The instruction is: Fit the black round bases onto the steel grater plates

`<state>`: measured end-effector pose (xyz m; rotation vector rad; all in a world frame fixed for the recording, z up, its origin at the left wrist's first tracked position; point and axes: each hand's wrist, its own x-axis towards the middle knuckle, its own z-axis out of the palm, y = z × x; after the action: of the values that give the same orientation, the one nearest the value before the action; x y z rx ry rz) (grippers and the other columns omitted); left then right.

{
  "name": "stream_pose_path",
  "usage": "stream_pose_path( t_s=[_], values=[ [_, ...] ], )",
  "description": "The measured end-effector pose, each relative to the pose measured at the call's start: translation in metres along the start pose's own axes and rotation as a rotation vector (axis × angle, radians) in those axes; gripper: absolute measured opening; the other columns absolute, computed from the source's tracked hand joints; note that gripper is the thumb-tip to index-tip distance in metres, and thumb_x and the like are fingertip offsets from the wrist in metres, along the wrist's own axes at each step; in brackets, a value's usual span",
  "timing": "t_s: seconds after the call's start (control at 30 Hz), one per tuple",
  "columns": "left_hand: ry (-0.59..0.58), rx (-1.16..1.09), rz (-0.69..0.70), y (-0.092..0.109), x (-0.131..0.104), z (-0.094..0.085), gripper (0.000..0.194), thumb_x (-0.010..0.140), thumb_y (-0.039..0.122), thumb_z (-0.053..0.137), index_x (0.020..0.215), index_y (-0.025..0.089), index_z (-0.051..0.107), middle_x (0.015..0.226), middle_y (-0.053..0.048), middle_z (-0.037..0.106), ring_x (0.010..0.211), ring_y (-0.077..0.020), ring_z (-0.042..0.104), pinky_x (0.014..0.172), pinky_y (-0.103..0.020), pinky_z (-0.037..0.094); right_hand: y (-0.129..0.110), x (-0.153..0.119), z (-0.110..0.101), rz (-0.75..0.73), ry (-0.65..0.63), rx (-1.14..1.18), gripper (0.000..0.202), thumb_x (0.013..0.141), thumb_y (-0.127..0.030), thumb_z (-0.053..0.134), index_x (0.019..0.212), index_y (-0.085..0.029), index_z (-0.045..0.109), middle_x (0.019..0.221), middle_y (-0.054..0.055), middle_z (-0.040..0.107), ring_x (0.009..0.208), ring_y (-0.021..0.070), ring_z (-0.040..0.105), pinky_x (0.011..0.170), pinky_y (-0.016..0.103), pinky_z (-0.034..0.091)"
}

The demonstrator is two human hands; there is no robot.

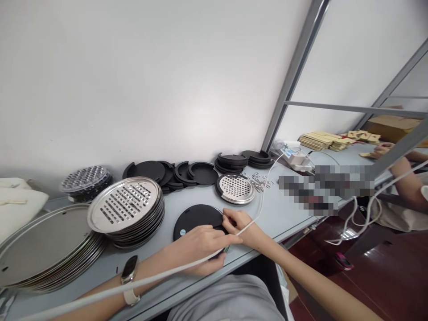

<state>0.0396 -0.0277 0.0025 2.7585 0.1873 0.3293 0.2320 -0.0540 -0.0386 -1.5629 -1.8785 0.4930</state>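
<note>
A black round disc (190,217) with a small pale-blue sticker lies in front of me on the table. My left hand (203,247), a watch on its wrist, reaches across the disc's near side with its fingers curled at the edge. My right hand (239,223) pinches the disc's right edge; its fingertips are partly hidden. Beyond the hands lies a round metal grater plate (236,188) seated in a black holder. To the left stands a stack of round metal grater plates (125,205) with slots.
Larger metal discs (47,245) are stacked at far left. Black round holders (203,173) line the wall, near small metal hooks (262,183). A white cable (264,196) crosses over my arms. At right are a metal frame post (294,71) and another person's hand (383,150).
</note>
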Motion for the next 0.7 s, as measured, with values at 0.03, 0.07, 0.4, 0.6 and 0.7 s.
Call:
stream_pose_path(
  t_s=[0.03, 0.07, 0.4, 0.6, 0.7],
  values=[
    [-0.002, 0.003, -0.005, 0.001, 0.000, -0.001, 0.044, 0.086, 0.016, 0.051, 0.129, 0.026, 0.046, 0.098, -0.003, 0.066, 0.086, -0.0185, 0.060, 0.081, -0.030, 0.047, 0.000, 0.000, 0.000, 0.005, 0.002, -0.001, 0.025, 0.082, -0.020, 0.044, 0.060, -0.021, 0.030, 0.049, -0.008, 0.027, 0.046, 0.0074, 0.024, 0.047, 0.023, 0.017],
    [-0.005, 0.005, -0.006, 0.001, 0.000, -0.002, 0.043, 0.086, 0.016, 0.051, 0.127, 0.026, 0.047, 0.097, -0.003, 0.066, 0.085, -0.0184, 0.060, 0.080, -0.030, 0.047, 0.001, 0.000, 0.000, 0.008, 0.005, -0.002, 0.026, 0.081, -0.020, 0.044, 0.059, -0.021, 0.030, 0.048, -0.008, 0.027, 0.046, 0.0073, 0.024, 0.046, 0.023, 0.017],
    [0.003, -0.036, -0.026, 0.000, 0.002, 0.002, 0.038, 0.084, 0.015, 0.052, 0.121, 0.024, 0.050, 0.092, -0.002, 0.065, 0.081, -0.0176, 0.060, 0.081, -0.030, 0.047, -0.001, -0.004, -0.001, 0.054, -0.011, 0.044, 0.021, 0.073, -0.016, 0.047, 0.058, -0.021, 0.034, 0.050, -0.007, 0.034, 0.047, 0.0069, 0.028, 0.046, 0.021, 0.020],
    [0.019, 0.010, -0.028, 0.000, 0.001, 0.003, 0.034, 0.084, 0.014, 0.051, 0.117, 0.023, 0.052, 0.092, -0.003, 0.064, 0.077, -0.0174, 0.058, 0.076, -0.028, 0.046, -0.001, -0.011, -0.001, -0.010, -0.018, 0.061, 0.026, 0.074, -0.018, 0.050, 0.059, -0.021, 0.030, 0.050, -0.008, 0.029, 0.048, 0.0072, 0.026, 0.047, 0.021, 0.021],
    [0.010, 0.018, -0.014, 0.000, 0.001, 0.002, 0.036, 0.085, 0.015, 0.051, 0.120, 0.024, 0.050, 0.091, -0.002, 0.064, 0.077, -0.0174, 0.058, 0.075, -0.028, 0.046, -0.002, -0.010, 0.000, -0.013, -0.017, 0.069, 0.026, 0.079, -0.019, 0.048, 0.061, -0.022, 0.030, 0.051, -0.008, 0.029, 0.048, 0.0075, 0.027, 0.047, 0.021, 0.022]
  ],
)
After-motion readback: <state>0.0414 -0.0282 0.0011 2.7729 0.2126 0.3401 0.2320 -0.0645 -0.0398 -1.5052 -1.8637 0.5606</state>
